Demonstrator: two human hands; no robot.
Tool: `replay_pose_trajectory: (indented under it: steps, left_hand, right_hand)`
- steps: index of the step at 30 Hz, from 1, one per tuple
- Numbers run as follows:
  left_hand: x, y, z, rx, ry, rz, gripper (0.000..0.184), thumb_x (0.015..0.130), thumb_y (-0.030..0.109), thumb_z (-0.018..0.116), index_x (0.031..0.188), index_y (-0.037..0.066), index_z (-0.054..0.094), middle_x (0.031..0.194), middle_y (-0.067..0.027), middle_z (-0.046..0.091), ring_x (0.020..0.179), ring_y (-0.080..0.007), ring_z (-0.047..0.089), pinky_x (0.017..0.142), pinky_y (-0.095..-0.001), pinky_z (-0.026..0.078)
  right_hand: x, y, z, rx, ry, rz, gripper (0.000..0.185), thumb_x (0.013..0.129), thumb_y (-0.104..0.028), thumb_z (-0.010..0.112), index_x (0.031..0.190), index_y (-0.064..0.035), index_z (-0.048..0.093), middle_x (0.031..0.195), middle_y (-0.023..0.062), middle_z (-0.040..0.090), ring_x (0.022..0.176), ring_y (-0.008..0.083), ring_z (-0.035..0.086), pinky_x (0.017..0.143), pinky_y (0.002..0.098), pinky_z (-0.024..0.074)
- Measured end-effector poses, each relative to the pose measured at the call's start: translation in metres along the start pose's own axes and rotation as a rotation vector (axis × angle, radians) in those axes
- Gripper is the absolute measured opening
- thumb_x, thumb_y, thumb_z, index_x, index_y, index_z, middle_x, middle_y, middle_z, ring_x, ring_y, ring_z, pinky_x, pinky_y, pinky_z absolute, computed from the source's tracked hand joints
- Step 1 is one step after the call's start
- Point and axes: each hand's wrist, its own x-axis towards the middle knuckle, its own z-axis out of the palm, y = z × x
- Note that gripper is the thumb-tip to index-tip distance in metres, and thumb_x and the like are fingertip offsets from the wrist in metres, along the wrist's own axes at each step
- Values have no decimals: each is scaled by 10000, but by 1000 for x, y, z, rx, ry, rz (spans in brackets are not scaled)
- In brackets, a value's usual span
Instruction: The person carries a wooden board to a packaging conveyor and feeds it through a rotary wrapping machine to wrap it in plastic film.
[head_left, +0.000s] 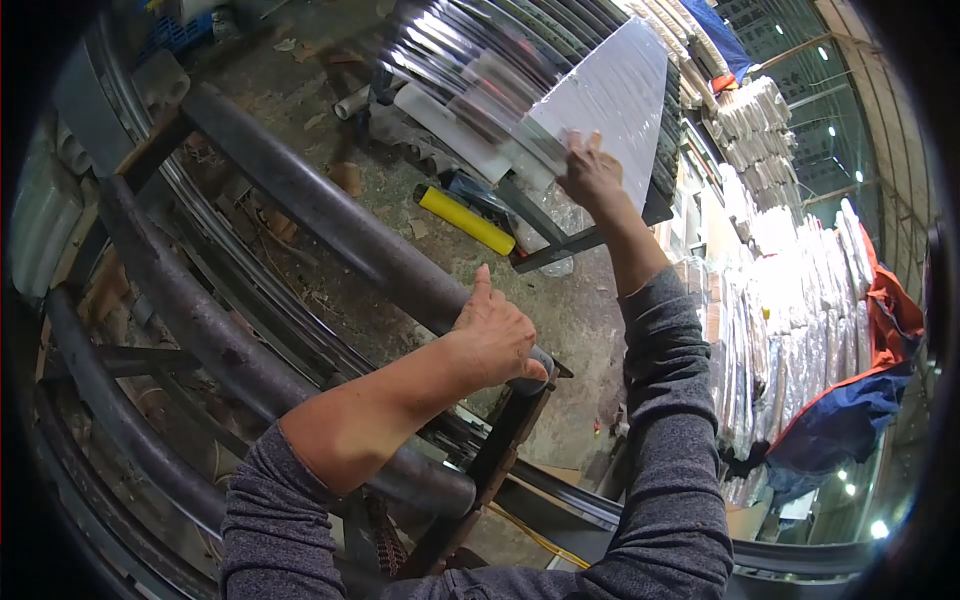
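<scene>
My left hand (492, 335) is over the near end of a long dark padded bar (330, 215), part of a low rack. Its fingers are spread, and I cannot tell whether the palm presses on the bar. Farther out, my right hand (592, 178) reaches to the lower left edge of a white plastic-wrapped panel (615, 95). Those fingers are stretched out and apart; whether they touch the film is unclear. Just left of that hand, a pale blurred shape (495, 90) lies over a stack of dark shiny strips (470, 40).
A yellow roll (466, 220) lies on the concrete floor (400, 255) beside a dark metal frame (565, 250). More curved padded bars (190, 290) run along the left. Wrapped bundles (800, 320) stand at the right, with an orange and blue cover (845, 410).
</scene>
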Motion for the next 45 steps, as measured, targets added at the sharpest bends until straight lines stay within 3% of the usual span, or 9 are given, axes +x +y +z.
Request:
replay_pose_trajectory:
  steps: [4,8,16,22,24,27,32,36,45]
  left_hand:
    - [3,3,-1,22,-42,-30,713,776,657,428,971,-5,607,944,-190,604,1045,-340,514,1052,-552,108]
    - [-1,2,-3,-13,-28,-12,707,784,656,423,989,5,606,969,-174,603,1070,-336,502,1053,-549,110]
    - [3,0,-3,-10,-31,-22,742,770,682,419,1011,3,597,995,-173,601,1082,-347,493,1051,-556,117]
    - [3,2,-7,-1,-58,-35,757,778,689,396,1034,0,580,1014,-185,592,1082,-354,492,1051,-550,128]
    - [4,3,-8,3,-61,-45,760,780,690,392,1045,1,573,1018,-189,590,1083,-351,492,1051,-545,131]
    - [5,4,-4,16,-12,-44,741,785,683,396,1044,11,571,1003,-188,594,1063,-341,504,1045,-539,146]
    - [6,3,5,47,94,-5,649,786,641,449,942,23,566,961,-180,609,1017,-333,529,1020,-532,187]
    - [5,7,2,41,134,-10,628,772,625,485,915,22,587,952,-165,619,986,-334,537,1011,-518,205]
    - [12,-12,19,56,228,18,560,804,506,543,1100,31,562,1025,-205,594,1038,-342,516,977,-466,300]
  right_hand:
    - [-4,-55,-53,-38,105,-317,391,769,-275,651,1063,-53,518,959,159,591,882,320,604,763,408,491]
    - [3,-106,-102,-194,839,-853,234,832,-236,522,992,-73,575,931,111,615,903,295,602,777,375,492]
    - [34,-66,-220,-517,1138,-620,239,813,-160,450,868,-80,669,1072,156,612,1199,297,437,1087,472,148]
    - [22,-6,-206,-330,254,-87,274,819,-241,468,967,-106,655,1226,170,521,1298,305,309,1063,579,61]
    - [14,21,-176,-264,361,-28,253,868,-160,448,1029,-80,626,1043,101,618,1038,295,565,829,397,470]
    - [3,57,-125,-254,25,83,413,691,-321,703,1018,-88,608,976,140,629,957,308,595,782,421,490]
    - [-57,81,5,76,25,236,726,629,-493,744,1166,-88,471,1027,170,580,984,312,572,801,391,480]
    - [-48,55,135,164,141,305,702,742,-141,546,1371,-81,241,1371,304,250,1118,413,478,855,448,462]
    - [-288,5,67,614,18,19,529,705,-262,643,1195,-141,483,1368,234,281,1079,379,484,855,442,445]
